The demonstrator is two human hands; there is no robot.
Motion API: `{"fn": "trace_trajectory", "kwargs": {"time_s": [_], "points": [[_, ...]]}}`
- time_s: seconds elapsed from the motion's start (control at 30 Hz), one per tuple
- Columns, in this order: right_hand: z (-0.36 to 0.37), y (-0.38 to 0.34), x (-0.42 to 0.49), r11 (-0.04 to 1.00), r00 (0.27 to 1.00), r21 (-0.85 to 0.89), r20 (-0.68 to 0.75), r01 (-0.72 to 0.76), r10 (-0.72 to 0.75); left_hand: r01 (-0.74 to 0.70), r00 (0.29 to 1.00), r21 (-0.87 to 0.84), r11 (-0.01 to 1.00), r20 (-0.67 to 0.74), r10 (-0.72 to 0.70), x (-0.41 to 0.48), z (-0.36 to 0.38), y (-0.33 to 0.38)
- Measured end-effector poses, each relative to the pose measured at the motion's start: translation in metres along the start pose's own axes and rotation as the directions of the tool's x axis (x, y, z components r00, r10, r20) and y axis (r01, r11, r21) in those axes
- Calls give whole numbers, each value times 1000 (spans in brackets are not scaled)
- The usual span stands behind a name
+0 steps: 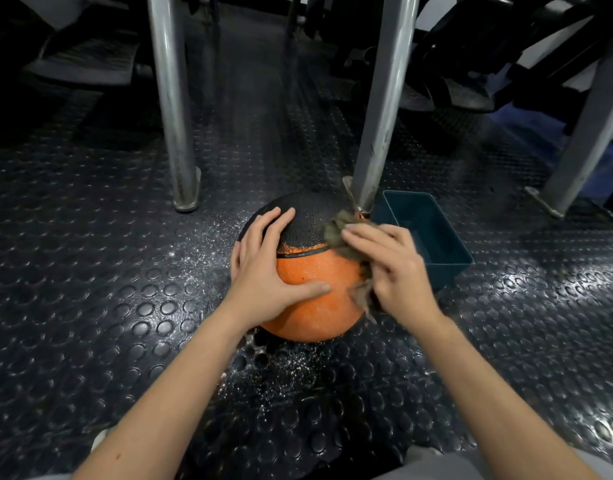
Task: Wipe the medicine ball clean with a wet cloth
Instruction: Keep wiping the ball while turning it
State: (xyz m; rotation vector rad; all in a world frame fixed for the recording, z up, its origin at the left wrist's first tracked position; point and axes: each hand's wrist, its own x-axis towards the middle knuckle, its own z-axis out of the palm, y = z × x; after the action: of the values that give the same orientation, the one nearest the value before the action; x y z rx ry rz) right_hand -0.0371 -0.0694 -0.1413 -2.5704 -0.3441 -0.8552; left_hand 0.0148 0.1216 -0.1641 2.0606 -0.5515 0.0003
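Note:
An orange and black medicine ball (310, 306) rests on the studded black rubber floor in the middle of the view. My left hand (263, 268) lies flat on its left and top side, fingers spread, steadying it. My right hand (391, 268) presses a grey-brown cloth (339, 230) against the ball's right side, where black meets orange. Cloth corners stick out above and below the hand; the rest of the cloth is hidden under my palm.
A dark teal plastic tub (447, 268) stands on the floor just right of the ball. Grey metal frame legs (173, 109) (384, 109) rise behind the ball, one almost touching it. White specks dot the floor (90, 306) around the ball.

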Motion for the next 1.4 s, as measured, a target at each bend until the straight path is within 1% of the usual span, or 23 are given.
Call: {"fn": "trace_trajectory", "kwargs": {"time_s": [0.1,0.13,0.17,0.23,0.3,0.33,0.37,0.4,0.47,0.5,0.53,0.6,0.67,0.7,0.77,0.83,0.9,0.97,1.1,1.17,1.23,1.3,1.4], "points": [[-7,32,-9,941,944,-83,-61,-328,323,-8,1000,8,1000,3,8,-2,0,1],[-11,32,-7,916,919,-100,-109,-389,378,-12,1000,12,1000,1,12,-2,1,2],[-12,26,-2,916,915,-94,-158,-389,372,-16,1000,13,1000,-1,16,-2,2,2],[-8,-1,10,978,966,-48,-171,-203,192,-17,1000,23,1000,-8,17,-2,2,2],[1,-22,9,999,997,-21,-77,28,-29,-13,1000,39,999,-6,13,-1,2,1],[5,-22,5,998,998,-13,-24,65,-66,-8,1000,39,999,-3,9,0,2,0],[6,-13,2,999,999,-13,9,41,-41,-9,1000,36,999,-1,9,-1,2,0],[4,-1,-2,999,999,-24,7,-38,38,-11,1000,35,999,0,11,-1,3,1],[-2,23,-4,962,963,-64,-64,-266,262,-7,1000,35,999,0,7,-2,3,1],[-6,27,-5,934,934,-75,-106,-348,340,-3,1000,35,999,3,3,-3,5,2],[-7,24,-3,928,925,-76,-147,-365,351,-3,1000,37,999,-1,3,-2,6,2],[-1,1,4,974,963,-59,-171,-219,207,4,1000,64,998,-30,-2,-2,8,2],[8,-18,2,997,994,-58,-96,-49,43,23,999,116,993,-43,-18,-1,8,2],[11,-18,1,998,997,-60,-70,-37,32,35,999,138,990,-43,-29,-2,8,2],[11,-1,0,986,985,-44,-66,-160,157,63,997,191,980,-57,-53,-3,5,4],[8,18,0,938,937,3,-43,-347,346,85,994,262,961,-92,-63,-3,-1,7],[6,27,4,906,907,40,4,-421,421,66,991,309,949,-133,-26,-1,-11,13],[5,26,10,905,908,73,37,-419,417,16,991,298,955,-134,26,3,-27,14],[1,23,16,893,898,102,96,-439,430,-134,991,210,969,27,131,10,-45,1],[2,20,19,885,893,126,100,-449,439,-106,986,131,986,141,88,8,-43,-5],[1,12,22,871,879,124,101,-476,466,-37,981,59,998,193,25,3,-36,-8],[-1,0,25,880,884,95,96,-466,458,-3,987,45,999,163,-4,-3,-28,-8],[-2,-30,17,956,955,34,75,-291,288,56,996,72,996,68,-61,-6,-19,-4]]}}
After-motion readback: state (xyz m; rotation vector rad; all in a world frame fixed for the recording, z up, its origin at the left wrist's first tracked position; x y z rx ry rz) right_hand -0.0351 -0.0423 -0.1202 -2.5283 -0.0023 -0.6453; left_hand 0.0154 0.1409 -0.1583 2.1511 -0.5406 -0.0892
